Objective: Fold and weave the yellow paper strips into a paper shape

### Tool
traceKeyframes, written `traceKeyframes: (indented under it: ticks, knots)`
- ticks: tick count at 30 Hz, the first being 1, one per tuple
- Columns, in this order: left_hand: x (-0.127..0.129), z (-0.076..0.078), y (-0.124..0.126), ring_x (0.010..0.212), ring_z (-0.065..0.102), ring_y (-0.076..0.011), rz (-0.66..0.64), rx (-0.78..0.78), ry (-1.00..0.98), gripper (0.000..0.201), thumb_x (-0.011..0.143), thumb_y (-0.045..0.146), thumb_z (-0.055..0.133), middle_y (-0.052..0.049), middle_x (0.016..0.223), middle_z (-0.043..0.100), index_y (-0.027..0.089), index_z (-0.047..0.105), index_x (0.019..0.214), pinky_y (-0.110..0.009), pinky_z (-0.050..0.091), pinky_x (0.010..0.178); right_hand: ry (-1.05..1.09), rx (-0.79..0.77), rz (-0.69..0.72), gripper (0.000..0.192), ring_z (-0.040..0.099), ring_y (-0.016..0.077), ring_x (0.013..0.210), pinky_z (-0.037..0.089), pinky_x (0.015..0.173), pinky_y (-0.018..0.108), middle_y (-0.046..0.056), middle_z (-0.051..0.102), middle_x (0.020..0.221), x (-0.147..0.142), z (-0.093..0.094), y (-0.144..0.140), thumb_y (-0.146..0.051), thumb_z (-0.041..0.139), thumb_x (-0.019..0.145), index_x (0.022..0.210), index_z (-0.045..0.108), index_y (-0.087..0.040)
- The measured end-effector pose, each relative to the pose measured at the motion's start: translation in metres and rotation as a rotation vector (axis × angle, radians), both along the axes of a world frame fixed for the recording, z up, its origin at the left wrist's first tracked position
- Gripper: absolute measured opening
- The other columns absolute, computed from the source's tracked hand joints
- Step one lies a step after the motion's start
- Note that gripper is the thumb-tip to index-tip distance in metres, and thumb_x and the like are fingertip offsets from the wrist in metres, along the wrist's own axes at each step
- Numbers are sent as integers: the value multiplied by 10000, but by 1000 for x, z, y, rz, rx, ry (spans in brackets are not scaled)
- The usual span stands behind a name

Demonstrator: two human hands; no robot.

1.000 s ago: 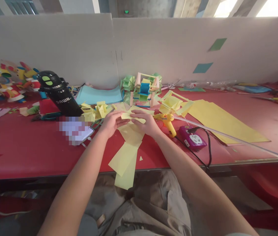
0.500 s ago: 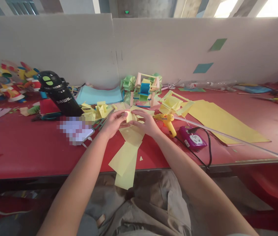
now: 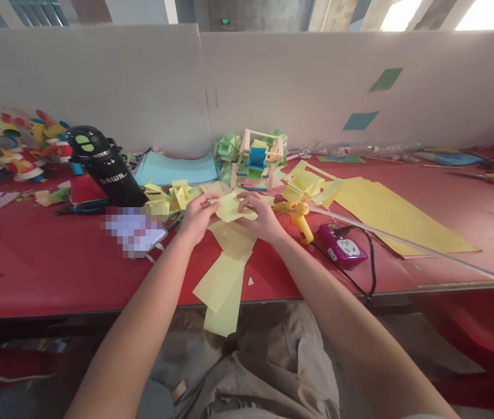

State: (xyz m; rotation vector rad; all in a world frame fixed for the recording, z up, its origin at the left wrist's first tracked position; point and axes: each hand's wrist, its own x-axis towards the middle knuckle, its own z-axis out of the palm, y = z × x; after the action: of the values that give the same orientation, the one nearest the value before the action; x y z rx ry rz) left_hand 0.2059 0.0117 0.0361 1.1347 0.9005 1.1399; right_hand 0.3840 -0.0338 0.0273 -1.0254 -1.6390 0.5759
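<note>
Between my two hands is a piece of creased yellow paper point(image 3: 230, 208), spread fairly flat above the table. My left hand point(image 3: 198, 218) pinches its left edge between thumb and fingers. On the other side, my right hand point(image 3: 260, 217) grips the right edge with bent fingers. Below the hands lie several loose yellow paper strips point(image 3: 220, 282), overlapping and hanging past the table's front edge. Folded yellow paper pieces point(image 3: 180, 195) sit just beyond my left hand. A yellow glue gun point(image 3: 298, 219) rests close to my right hand.
A wooden frame with folded paper point(image 3: 258, 158) stands behind my hands. Left are a black bottle point(image 3: 109, 171), a phone point(image 3: 137, 233) and blue sheets point(image 3: 177, 169). Right are a purple power socket point(image 3: 343, 245) with a black cord, a clear rod point(image 3: 412, 245) and yellow sheets point(image 3: 399, 215).
The yellow paper was bunched up between my fingers and is now opened out flatter. My hands have moved slightly apart.
</note>
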Motion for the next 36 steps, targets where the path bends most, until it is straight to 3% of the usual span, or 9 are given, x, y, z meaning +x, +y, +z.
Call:
traceKeyframes:
  ticks: [2,5,8,10,17,23,26,29,36]
  knots:
    - [-1,0,1,767,657,-154,43,10,-17,338,660,266,775,-41,866,692,165,657,960,-284,549,693,-26,-1,4,379,527,271,1220,439,1016,430,118,537,1294,0,5,-4,-557,756,706,775,643,-202]
    - [-2,2,1,785,659,-156,76,24,-74,349,635,225,775,-38,858,692,164,656,958,-284,549,708,5,-97,4,363,504,275,1259,474,940,383,117,546,1318,-1,8,-6,-564,706,759,807,677,-205]
    - [-2,6,0,849,668,-162,46,23,-122,384,617,162,753,-46,922,699,167,653,987,-303,551,781,49,-168,1,351,606,228,1013,501,773,320,94,651,1050,-2,2,-1,-546,675,787,829,648,-198]
    - [-2,8,-1,894,670,-165,4,14,-119,428,608,139,745,-59,995,700,168,651,1024,-312,543,829,80,-170,3,332,599,170,792,493,688,301,54,647,929,-1,-4,5,-498,702,761,869,624,-194]
    - [1,2,-7,1034,652,-233,-229,167,43,671,541,195,843,-97,1223,651,190,642,1181,-338,529,872,266,-216,-48,558,611,168,700,481,577,283,15,633,809,2,-9,11,-444,707,727,1195,502,-221]
    - [-2,-5,3,822,646,-179,28,152,168,430,668,432,785,-78,997,713,158,710,991,-264,530,692,152,-178,-89,295,584,164,698,470,624,289,34,655,775,2,-3,7,-454,688,751,801,634,-168]
    - [-5,-5,6,684,614,-152,147,133,210,432,696,507,743,-66,876,715,157,716,948,-245,500,588,122,-135,-180,283,575,172,729,474,662,297,36,657,814,4,-2,7,-437,653,782,871,659,-168]
    - [-6,-4,5,686,623,-166,103,174,289,403,655,445,786,-65,848,717,155,706,923,-239,478,561,179,-109,-244,363,567,169,713,471,648,300,48,660,871,7,-3,9,-406,638,795,1077,624,-176]
    - [-4,1,-2,895,667,-211,-20,129,211,891,553,249,865,-81,1092,694,218,486,1359,-280,531,700,105,-123,-241,287,383,111,508,315,496,250,-53,445,582,10,-7,10,-385,625,814,1024,593,-191]
